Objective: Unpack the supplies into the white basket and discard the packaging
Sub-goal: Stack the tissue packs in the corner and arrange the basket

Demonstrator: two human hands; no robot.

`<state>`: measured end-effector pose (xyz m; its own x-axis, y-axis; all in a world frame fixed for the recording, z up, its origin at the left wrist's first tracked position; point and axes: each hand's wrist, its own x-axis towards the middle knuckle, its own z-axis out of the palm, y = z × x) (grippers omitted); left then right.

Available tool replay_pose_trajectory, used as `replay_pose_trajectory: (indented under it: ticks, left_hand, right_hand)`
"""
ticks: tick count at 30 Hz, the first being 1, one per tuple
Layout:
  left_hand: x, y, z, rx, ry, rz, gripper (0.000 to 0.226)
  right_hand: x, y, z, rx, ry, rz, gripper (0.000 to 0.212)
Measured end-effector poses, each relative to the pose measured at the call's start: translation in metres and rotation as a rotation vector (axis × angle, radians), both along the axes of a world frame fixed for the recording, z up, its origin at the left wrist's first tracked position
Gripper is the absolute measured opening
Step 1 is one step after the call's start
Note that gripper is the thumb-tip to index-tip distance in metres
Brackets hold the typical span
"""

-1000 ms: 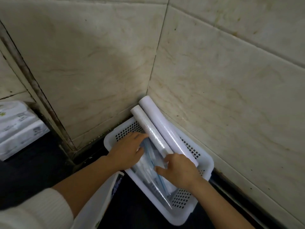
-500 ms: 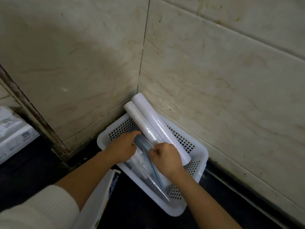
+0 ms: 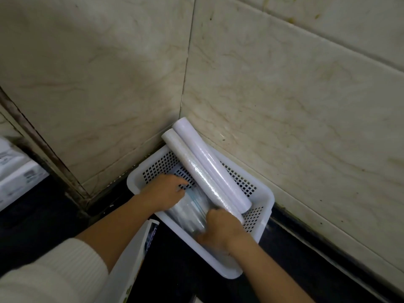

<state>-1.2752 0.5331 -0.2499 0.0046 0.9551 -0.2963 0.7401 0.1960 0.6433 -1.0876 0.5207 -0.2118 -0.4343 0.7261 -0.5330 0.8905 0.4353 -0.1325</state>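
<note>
Both hands are settling clear plastic bags (image 3: 192,206) into the white basket (image 3: 265,199) in the wall corner beside two rolls (image 3: 207,171), the left hand (image 3: 164,193) pressing flat, the right hand (image 3: 220,230) curled on them, so discarding packaging seems next

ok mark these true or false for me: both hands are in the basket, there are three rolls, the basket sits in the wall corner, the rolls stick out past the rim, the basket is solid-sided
1. Both the left hand and right hand reach into the white basket. True.
2. Three rolls lie in it. False: two rolls lie side by side.
3. The basket sits in the corner of the tiled walls. True.
4. The rolls' far ends stick out past the rim. True.
5. The basket is solid-sided. False: its walls are perforated.
</note>
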Motion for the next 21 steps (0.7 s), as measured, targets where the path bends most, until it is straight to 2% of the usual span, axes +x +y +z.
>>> replay_pose_trajectory:
  ticks: [3, 5, 8, 10, 14, 17, 21]
  left_hand:
    - [-0.002, 0.001, 0.000, -0.044, 0.101, -0.027, 0.041]
    - [0.000, 0.002, -0.001, -0.078, 0.234, -0.061, 0.041]
    - [0.005, 0.002, -0.002, -0.168, 0.428, -0.064, 0.048]
    - [0.008, 0.003, -0.003, -0.223, 0.479, -0.063, 0.053]
    - [0.010, 0.008, 0.003, -0.334, 0.514, -0.087, 0.054]
    - [0.010, 0.011, 0.007, -0.412, 0.395, -0.112, 0.065]
    - [0.017, 0.011, 0.009, -0.374, 0.240, -0.166, 0.068]
  right_hand:
    - [-0.009, -0.004, -0.025, 0.195, -0.145, 0.054, 0.047]
    - [-0.015, -0.004, -0.033, 0.233, -0.193, 0.036, 0.041]
    - [-0.017, -0.001, -0.039, 0.206, -0.158, -0.045, 0.030]
    - [-0.011, 0.001, -0.038, 0.194, -0.103, -0.120, 0.025]
    - [0.013, 0.007, -0.017, 0.025, 0.189, -0.321, 0.017]
    - [0.029, 0.011, 0.005, -0.133, 0.439, -0.382, 0.016]
    - [0.040, 0.028, 0.031, -0.075, 0.666, -0.488, 0.017]
